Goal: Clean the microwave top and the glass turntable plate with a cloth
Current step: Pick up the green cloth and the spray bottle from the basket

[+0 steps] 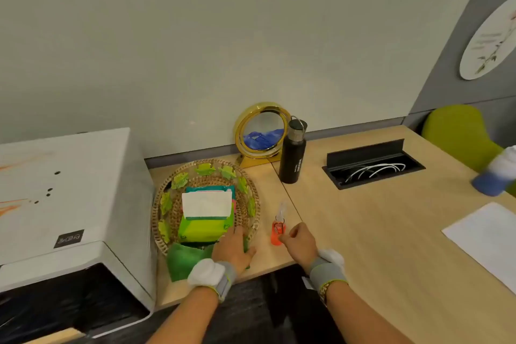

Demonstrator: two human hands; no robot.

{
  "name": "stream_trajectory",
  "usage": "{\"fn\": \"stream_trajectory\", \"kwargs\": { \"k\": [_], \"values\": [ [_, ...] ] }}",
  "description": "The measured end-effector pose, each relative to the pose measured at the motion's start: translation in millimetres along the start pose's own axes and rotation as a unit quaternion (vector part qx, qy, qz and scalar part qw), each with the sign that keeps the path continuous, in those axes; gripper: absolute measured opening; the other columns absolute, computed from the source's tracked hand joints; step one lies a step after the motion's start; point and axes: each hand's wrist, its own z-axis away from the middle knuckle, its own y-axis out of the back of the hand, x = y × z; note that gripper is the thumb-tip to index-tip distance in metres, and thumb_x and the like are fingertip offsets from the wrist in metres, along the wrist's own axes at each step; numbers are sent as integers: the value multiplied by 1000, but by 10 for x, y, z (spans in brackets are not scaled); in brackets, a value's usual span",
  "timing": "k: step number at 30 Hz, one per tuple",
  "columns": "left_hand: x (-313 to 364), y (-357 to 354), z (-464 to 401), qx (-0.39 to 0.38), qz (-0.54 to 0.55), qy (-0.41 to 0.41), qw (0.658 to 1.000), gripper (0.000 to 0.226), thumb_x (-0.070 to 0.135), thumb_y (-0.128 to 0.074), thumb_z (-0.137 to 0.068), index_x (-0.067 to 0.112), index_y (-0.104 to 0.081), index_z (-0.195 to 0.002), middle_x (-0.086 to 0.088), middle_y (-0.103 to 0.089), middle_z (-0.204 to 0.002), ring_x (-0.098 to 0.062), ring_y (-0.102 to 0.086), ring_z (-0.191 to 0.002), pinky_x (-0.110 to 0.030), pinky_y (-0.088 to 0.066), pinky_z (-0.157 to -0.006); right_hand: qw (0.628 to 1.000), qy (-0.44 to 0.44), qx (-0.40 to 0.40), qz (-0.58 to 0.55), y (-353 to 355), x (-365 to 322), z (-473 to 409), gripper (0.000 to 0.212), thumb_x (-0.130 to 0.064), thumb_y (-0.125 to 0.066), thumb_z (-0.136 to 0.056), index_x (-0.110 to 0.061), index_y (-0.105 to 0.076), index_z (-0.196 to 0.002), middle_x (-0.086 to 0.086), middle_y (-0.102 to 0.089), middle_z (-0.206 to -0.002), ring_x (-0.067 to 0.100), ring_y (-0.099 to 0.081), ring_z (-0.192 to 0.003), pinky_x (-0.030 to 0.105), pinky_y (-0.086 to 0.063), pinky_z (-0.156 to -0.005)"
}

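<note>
- We see orange streaks on the microwave top (55, 193): uncleaned; turntable plate unseen.
- Our left grip (233, 248) lies released on the green cloth (184, 260) at the counter's (377, 232) front edge.
- Our right grip (300, 241) pinches the orange spray bottle (277, 232).

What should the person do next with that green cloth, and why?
Probably grip the green cloth with the left hand, which lies on it, and carry it left to the microwave top, where orange smears and dark spots show.

- Bare desk (377, 232) is lying open to my right.
- Orange bottle (277, 233), woven basket (252, 232) and microwave (83, 204) are crowding my left.
</note>
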Motion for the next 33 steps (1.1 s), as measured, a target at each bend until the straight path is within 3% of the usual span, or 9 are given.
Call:
{"fn": "stream_trajectory", "kwargs": {
  "k": [6,9,12,14,16,21,26,29,33],
  "values": [
    [-67,-45,-27,5,-52,3,999,37,42,-46,-92,20,-44,-123,-3,-54,-127,-24,-52,-117,-33,-44,-92,999,31,21,27,-51,-31,-149,58,-29,-68,-81,-13,-34,-125,15,-40,-123,22,-45,-87,27,-35,-76],
    [-70,-29,-47,-5,-56,2,998,40,42,-47,-92,18,-44,-124,-5,-53,-128,-25,-51,-118,-35,-44,-94,998,28,-15,62,-72,-85,-220,66,-29,-65,-83,-21,-30,-138,18,-36,-126,28,-46,-96,27,-36,-80],
    [-94,-20,-40,-16,-57,-16,998,44,40,-51,-90,17,-43,-127,-5,-51,-130,-25,-50,-119,-36,-43,-98,993,51,-51,88,-124,-77,-278,51,-24,-63,-85,-13,-42,-130,12,-46,-102,32,-38,-121,27,-32,-78],
    [-107,-26,-25,-15,-65,-24,997,45,38,-52,-89,18,-43,-129,-4,-48,-132,-25,-49,-121,-36,-43,-100,992,69,-50,89,-159,-57,-311,31,-24,-64,-85,-12,-50,-110,10,-52,-89,34,-42,-117,25,-27,-72],
    [-102,-31,-7,-10,-65,-25,998,47,36,-51,-90,19,-41,-133,-4,-47,-134,-24,-48,-123,-36,-41,-102,993,74,-53,81,-161,-66,-298,22,-23,-64,-87,-17,-44,-96,4,-46,-77,32,-45,-111,25,-22,-66],
    [-77,10,2,-20,-39,-14,999,50,31,-52,-89,18,-42,-137,-4,-45,-138,-24,-46,-127,-32,-38,-107,990,103,-44,89,-138,-107,-217,24,-25,-63,-88,-14,-52,-107,14,-49,-104,30,-49,-106,22,-24,-68],
    [-44,49,23,-28,-7,9,1000,52,25,-53,-89,15,-41,-138,-6,-45,-139,-25,-45,-128,-29,-38,-107,986,135,-3,101,-42,-269,-117,31,-30,-63,-88,-7,-55,-108,12,-49,-96,34,-52,-104,29,-37,-79],
    [-4,84,78,-20,22,11,999,53,19,-49,-91,18,-39,-143,-8,-50,-139,-26,-49,-127,-26,-39,-103,980,166,51,101,34,-396,-54,37,-36,-62,-88,-3,-59,-105,-5,-42,-75,34,-52,-104,36,-38,-90],
    [25,184,165,6,69,6,998,52,10,-41,-95,23,-37,-145,-8,-42,-147,-26,-45,-131,-23,-35,-106,979,184,68,56,91,-488,-17,34,-38,-61,-87,-8,-61,-103,15,-60,-99,34,-50,-104,35,-36,-91]
  ]
}}
